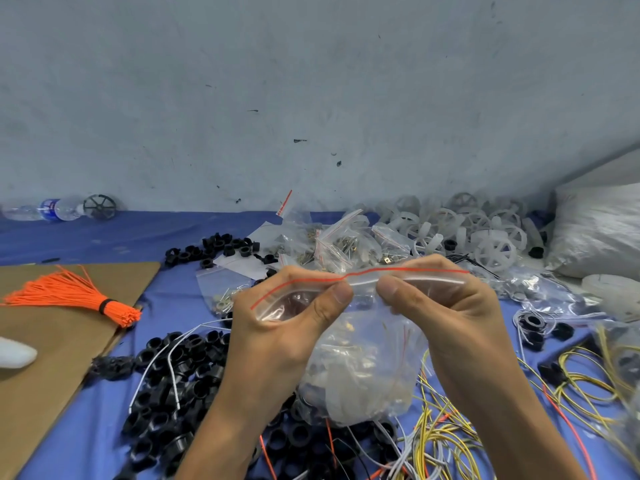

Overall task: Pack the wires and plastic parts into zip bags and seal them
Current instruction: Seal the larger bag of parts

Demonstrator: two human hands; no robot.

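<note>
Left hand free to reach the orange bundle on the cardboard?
Probably not yet. The left hand pinches the zip bag top, as does the right hand, so it must let go first. Nothing stands between it and the orange bundle on the cardboard.

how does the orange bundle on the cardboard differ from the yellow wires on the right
The orange bundle is tied by a black band; the yellow wires lie loose. The orange bundle's strands run straight; the yellow wires loop and tangle. The orange bundle rests on cardboard, the yellow wires on the blue cloth. Both are thin strands.
</note>
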